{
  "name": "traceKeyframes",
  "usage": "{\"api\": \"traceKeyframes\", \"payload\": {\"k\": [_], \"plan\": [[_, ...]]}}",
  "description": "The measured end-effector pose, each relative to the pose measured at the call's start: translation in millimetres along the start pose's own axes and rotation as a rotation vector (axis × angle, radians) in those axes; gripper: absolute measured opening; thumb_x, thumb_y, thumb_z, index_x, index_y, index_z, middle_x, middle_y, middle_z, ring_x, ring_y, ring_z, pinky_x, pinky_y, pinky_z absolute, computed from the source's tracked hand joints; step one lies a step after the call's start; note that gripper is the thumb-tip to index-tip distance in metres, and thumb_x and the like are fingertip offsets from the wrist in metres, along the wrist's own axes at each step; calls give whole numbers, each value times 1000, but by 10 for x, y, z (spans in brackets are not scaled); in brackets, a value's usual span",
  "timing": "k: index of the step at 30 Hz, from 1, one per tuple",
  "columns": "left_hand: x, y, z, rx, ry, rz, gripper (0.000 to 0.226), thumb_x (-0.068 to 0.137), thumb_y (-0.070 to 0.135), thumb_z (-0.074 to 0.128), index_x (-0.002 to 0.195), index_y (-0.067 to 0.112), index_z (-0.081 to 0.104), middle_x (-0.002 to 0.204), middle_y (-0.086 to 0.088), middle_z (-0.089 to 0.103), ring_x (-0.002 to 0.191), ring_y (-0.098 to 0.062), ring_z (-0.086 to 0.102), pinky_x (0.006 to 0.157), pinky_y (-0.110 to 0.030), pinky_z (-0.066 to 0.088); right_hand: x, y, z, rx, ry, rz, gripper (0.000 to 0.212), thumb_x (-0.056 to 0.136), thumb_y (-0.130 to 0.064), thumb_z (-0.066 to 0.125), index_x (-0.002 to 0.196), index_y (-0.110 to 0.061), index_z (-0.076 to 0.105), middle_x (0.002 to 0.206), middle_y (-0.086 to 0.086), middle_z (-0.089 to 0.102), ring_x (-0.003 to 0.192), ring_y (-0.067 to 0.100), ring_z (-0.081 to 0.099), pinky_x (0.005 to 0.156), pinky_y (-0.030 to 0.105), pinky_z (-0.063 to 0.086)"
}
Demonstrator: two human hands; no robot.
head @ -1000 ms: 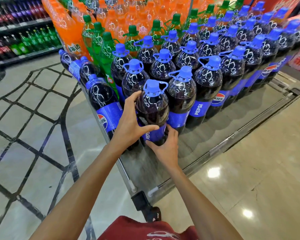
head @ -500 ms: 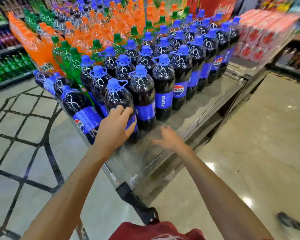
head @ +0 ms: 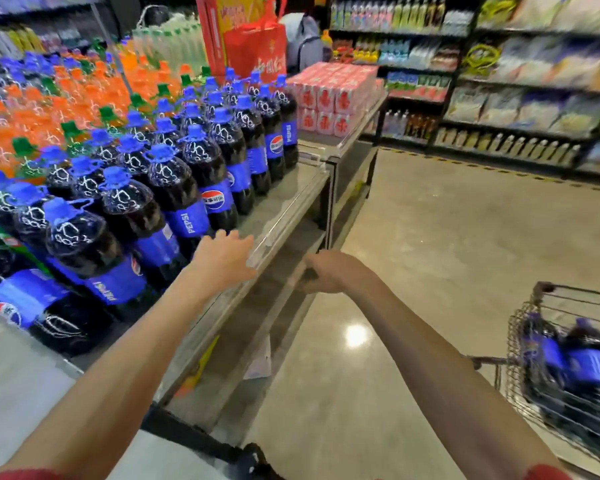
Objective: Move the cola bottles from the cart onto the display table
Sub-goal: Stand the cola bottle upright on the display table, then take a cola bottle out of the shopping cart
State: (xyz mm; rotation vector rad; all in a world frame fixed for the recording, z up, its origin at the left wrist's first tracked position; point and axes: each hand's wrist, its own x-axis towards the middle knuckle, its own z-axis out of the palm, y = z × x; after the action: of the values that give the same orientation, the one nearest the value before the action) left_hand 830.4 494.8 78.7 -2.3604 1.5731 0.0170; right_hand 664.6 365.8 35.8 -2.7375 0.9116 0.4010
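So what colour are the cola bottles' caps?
Blue caps on the cola bottles, seen in the head view.

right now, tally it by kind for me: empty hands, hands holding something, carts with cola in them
Empty hands: 2, the left hand and the right hand
Hands holding something: 0
Carts: 1, the cart, with cola bottles in it
Total: 3
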Motion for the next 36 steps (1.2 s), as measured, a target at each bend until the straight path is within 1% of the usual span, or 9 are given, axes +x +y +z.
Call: {"api": "traceKeyframes", "payload": {"k": [4, 6, 9, 13, 18, 21, 24, 28, 36], "plan": [[101, 729, -252, -11, 4, 122, 60, 93, 57, 57, 140, 23, 43, 137, -8, 52, 127, -32, 51, 96, -44, 46, -685, 674, -46, 49, 31, 131, 61, 94, -47, 64, 143, -15, 47, 141, 12, 52, 128, 35, 51, 103, 47, 47], [133, 1123, -394, -32, 15, 204, 58, 94, 56, 57, 139, 22, 44, 135, -8, 54, 125, -32, 54, 95, -46, 48, -1028, 1017, -20, 85, 44, 208, 63, 94, -46, 65, 146, -15, 45, 143, 13, 49, 130, 35, 47, 104, 46, 45], [93, 1734, -551, -58, 33, 313, 60, 96, 53, 57, 144, 20, 41, 138, -10, 50, 128, -33, 50, 99, -48, 44, -1491, 1464, 85, 83, 26, 352, 66, 95, -48, 64, 147, -12, 43, 144, 15, 47, 131, 36, 45, 105, 46, 44], [56, 2603, -664, -10, 0, 427, 63, 97, 54, 56, 147, 22, 37, 142, -9, 49, 128, -32, 50, 101, -46, 45, -2091, 1957, 244, 146, 47, 511, 67, 94, -47, 66, 148, -13, 43, 144, 14, 47, 133, 34, 46, 106, 44, 43], [158, 3513, -818, 12, 58, 585, 61, 95, 54, 59, 144, 24, 41, 136, -6, 53, 121, -29, 55, 100, -44, 49, -2702, 2535, 454, 225, 71, 676, 68, 91, -46, 69, 145, -13, 44, 143, 14, 48, 131, 34, 49, 103, 43, 45], [233, 4008, -928, 19, 60, 693, 62, 95, 56, 57, 145, 24, 41, 137, -6, 52, 125, -29, 51, 96, -40, 43, -3004, 2877, 573, 237, 54, 761, 59, 89, -44, 70, 136, -13, 51, 134, 14, 55, 121, 34, 56, 89, 38, 47], [299, 4508, -1026, 35, 72, 774, 62, 94, 56, 57, 145, 23, 42, 138, -6, 51, 126, -29, 50, 96, -39, 42, -3293, 3194, 636, 274, 43, 827, 54, 91, -42, 67, 133, -11, 52, 131, 11, 56, 118, 32, 56, 88, 39, 49], [402, 5168, -1173, 61, 75, 854, 63, 95, 56, 57, 147, 24, 39, 140, -7, 51, 128, -30, 49, 98, -40, 43, -3610, 3651, 684, 297, 63, 902, 58, 93, -40, 66, 141, -11, 49, 139, 10, 55, 124, 31, 55, 96, 42, 49], [735, 6382, -1322, 71, 69, 959, 61, 94, 55, 58, 142, 21, 43, 137, -10, 48, 125, -32, 48, 94, -41, 43, -3899, 4615, 859, 350, 36, 972, 63, 94, -41, 66, 147, -14, 44, 144, 11, 51, 127, 32, 53, 97, 43, 49]]}}
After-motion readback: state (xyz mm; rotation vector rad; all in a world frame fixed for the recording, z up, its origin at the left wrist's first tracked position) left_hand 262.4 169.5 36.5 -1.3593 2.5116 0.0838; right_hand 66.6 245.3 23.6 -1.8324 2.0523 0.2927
